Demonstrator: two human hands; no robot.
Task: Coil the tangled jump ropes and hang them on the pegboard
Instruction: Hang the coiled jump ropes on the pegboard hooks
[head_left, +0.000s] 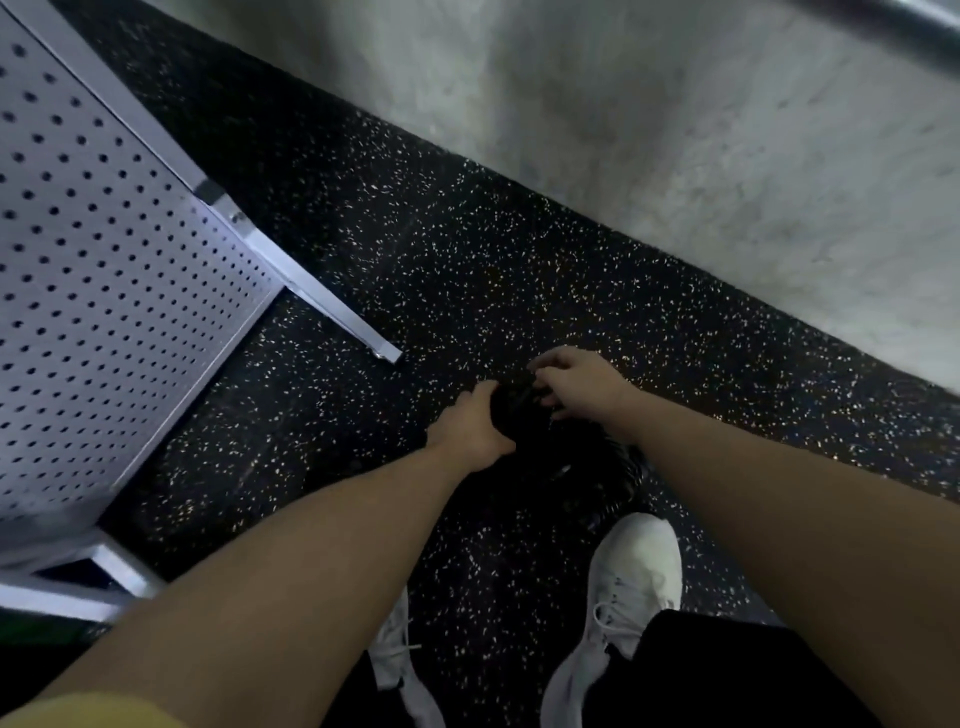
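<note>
A dark bundle of black jump rope (561, 457) lies on the speckled black floor just ahead of my feet, hard to make out against the floor. My left hand (475, 426) grips the top left of the bundle, fingers curled round it. Fingers of my right hand (576, 382) curl into the rope strands at the bundle's far side. The white pegboard (98, 260) stands to the left on a metal frame, with no rope seen on the part in view.
The pegboard's white base rail (332, 312) runs out across the floor toward my hands. A grey concrete wall (675, 130) rises on the right. My white shoes (628, 582) stand just behind the rope.
</note>
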